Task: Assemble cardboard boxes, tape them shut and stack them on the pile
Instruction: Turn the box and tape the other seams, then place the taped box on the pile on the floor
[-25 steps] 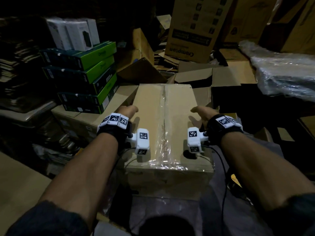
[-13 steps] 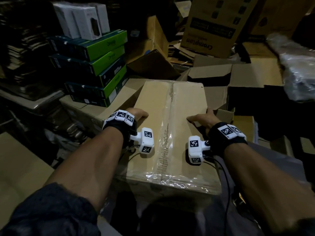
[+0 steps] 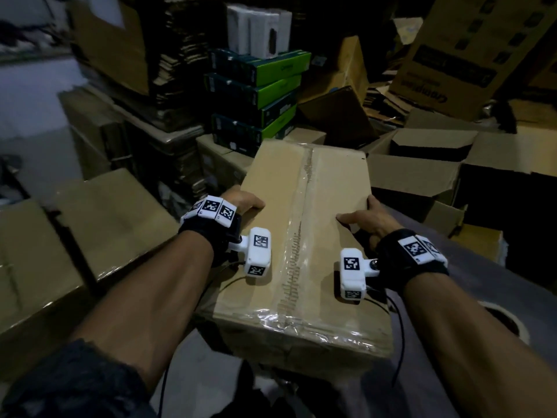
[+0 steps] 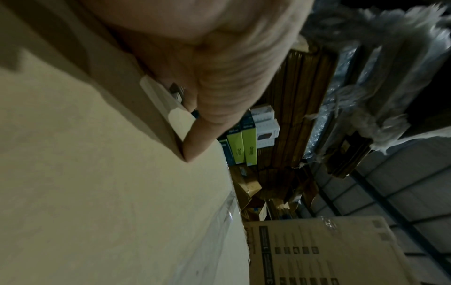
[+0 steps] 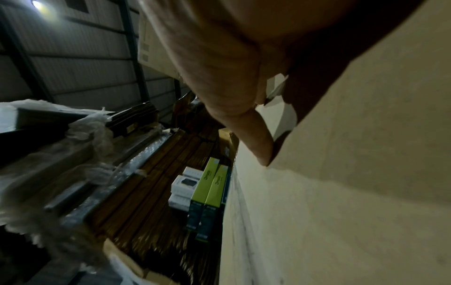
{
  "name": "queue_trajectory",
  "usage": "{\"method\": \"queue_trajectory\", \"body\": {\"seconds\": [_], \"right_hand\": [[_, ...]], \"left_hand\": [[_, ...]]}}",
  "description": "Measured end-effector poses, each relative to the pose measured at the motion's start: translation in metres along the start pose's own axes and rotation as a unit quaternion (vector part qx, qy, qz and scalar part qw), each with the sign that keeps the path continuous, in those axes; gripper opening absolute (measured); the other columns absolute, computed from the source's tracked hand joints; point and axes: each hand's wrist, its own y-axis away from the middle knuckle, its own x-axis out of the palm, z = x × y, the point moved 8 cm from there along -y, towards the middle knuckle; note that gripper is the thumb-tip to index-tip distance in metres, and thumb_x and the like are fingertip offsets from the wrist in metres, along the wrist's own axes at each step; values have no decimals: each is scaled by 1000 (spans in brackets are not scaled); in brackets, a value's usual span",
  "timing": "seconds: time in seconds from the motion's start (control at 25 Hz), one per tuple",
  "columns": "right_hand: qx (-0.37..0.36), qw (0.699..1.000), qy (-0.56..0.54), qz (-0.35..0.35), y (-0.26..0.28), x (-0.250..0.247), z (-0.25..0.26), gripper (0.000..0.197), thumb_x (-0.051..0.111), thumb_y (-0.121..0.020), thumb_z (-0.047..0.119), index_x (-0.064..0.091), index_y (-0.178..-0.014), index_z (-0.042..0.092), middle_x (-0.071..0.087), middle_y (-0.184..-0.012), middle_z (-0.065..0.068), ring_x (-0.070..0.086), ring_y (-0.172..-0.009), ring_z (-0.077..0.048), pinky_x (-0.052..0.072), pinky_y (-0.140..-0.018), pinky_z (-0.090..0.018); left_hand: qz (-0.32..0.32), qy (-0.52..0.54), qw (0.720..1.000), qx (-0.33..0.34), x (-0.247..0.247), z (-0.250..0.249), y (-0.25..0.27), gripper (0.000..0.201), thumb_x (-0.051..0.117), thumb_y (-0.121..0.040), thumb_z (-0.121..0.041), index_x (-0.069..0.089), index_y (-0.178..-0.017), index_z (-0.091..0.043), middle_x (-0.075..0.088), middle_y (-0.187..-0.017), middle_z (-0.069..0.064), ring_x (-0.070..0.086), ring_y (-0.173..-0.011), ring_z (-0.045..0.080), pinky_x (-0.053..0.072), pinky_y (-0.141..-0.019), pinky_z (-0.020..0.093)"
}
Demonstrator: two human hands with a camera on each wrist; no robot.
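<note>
A closed cardboard box (image 3: 325,206) with clear tape along its top seam is held in front of me, off the ground. My left hand (image 3: 245,202) grips its left edge, thumb on top and fingers down the side. My right hand (image 3: 366,220) grips the right edge the same way. In the left wrist view my thumb (image 4: 207,123) presses on the box top (image 4: 97,192). The right wrist view has my right thumb (image 5: 253,138) on the box top (image 5: 341,192). The fingers under the sides are hidden.
Closed taped boxes (image 3: 99,224) sit low on the left. Green and black cartons (image 3: 259,95) are stacked behind the held box, white boxes (image 3: 259,31) on top. Open cartons (image 3: 422,176) and a large printed box (image 3: 470,52) crowd the right. A tape roll (image 3: 506,321) lies at right.
The box has swung to the left and come closer with both hands still on its sides. The view has turned left, bringing the taped boxes on the left into sight.
</note>
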Motion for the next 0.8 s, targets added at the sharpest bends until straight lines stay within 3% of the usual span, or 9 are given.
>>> {"method": "queue_trajectory", "body": {"seconds": [0.08,0.16,0.24,0.32,0.4,0.6,0.68,0.8], "right_hand": [[-20,1000,-2,22,39,19,-5,68,69,-84,-12,41,-143,8,62,-115,-11,59,-79,-17,49,-47,-24],[-36,999,-8,33,80,35,-15,69,71,-83,-12,44,-142,10,63,-120,-12,62,-86,-20,52,-51,-26],[-50,998,6,42,122,50,-29,68,72,-82,-10,46,-140,13,65,-122,-11,64,-90,-20,54,-56,-29],[-52,997,-4,48,166,62,-43,65,70,-83,-12,47,-139,11,65,-120,-10,64,-89,-18,54,-49,-26],[-53,997,-14,57,210,79,-56,63,67,-83,-14,47,-138,10,65,-116,-10,64,-85,-17,52,-44,-21],[-50,993,-26,103,282,122,-81,71,65,-85,-16,42,-144,15,65,-115,-5,62,-83,-13,54,-48,-24],[-49,991,-32,122,294,137,-91,76,66,-84,-16,40,-148,16,65,-120,-7,62,-86,-13,54,-47,-22],[-40,985,-43,160,305,158,-100,82,64,-86,-16,31,-154,17,63,-114,0,59,-84,-11,51,-45,-15]], "left_hand": [[-30,20,999,6,-23,37,18,95,85,-40,-44,54,-122,-9,65,-116,10,63,-103,32,48,-98,45],[-43,47,998,9,-43,67,65,105,82,-27,-47,55,-123,-13,67,-116,9,65,-102,31,50,-96,45],[-66,89,994,22,-60,95,126,90,82,-39,-36,56,-122,-13,67,-115,8,65,-101,30,52,-94,43],[-100,136,985,37,-74,116,203,65,78,-58,-22,58,-119,-13,67,-110,6,65,-98,27,53,-92,41],[-118,172,977,45,-88,147,254,59,75,-60,-18,59,-117,-14,68,-108,5,65,-97,26,54,-91,41],[-146,233,961,28,-115,221,324,43,67,-77,-4,59,-117,-16,67,-109,4,64,-97,25,54,-90,40],[-162,240,957,15,-126,246,340,44,66,-79,-4,56,-119,-19,65,-110,3,62,-99,24,53,-92,40],[-192,259,947,-6,-138,271,363,41,65,-78,-3,56,-112,-22,66,-109,4,61,-100,25,52,-92,41]]}}
